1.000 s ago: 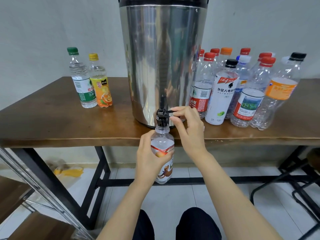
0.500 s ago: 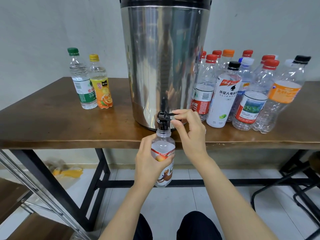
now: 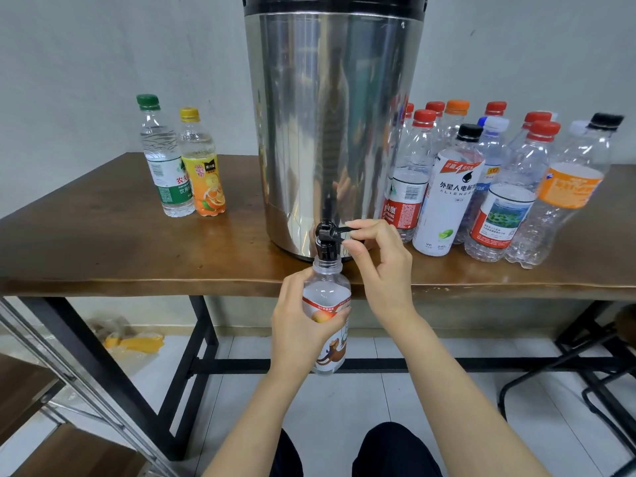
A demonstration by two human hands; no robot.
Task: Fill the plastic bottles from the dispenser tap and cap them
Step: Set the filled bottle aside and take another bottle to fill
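A tall steel dispenser [image 3: 330, 125] stands on the wooden table [image 3: 103, 249], its black tap [image 3: 327, 241] hanging over the front edge. My left hand [image 3: 303, 325] grips an uncapped clear bottle [image 3: 327, 290] with a red-and-white label, mouth right under the spout. My right hand [image 3: 378, 259] pinches the tap's black lever between thumb and fingers. The bottle looks nearly full of clear liquid. Its cap is not visible.
Two capped bottles, one green-capped [image 3: 165, 160] and one yellow-capped [image 3: 203, 166], stand left of the dispenser. Several capped, mostly empty bottles [image 3: 495, 187] crowd the table to its right. Black table legs and a chair frame [image 3: 585, 373] are below.
The view has drifted slightly. Both hands keep the same hold on the bottle and the tap lever.
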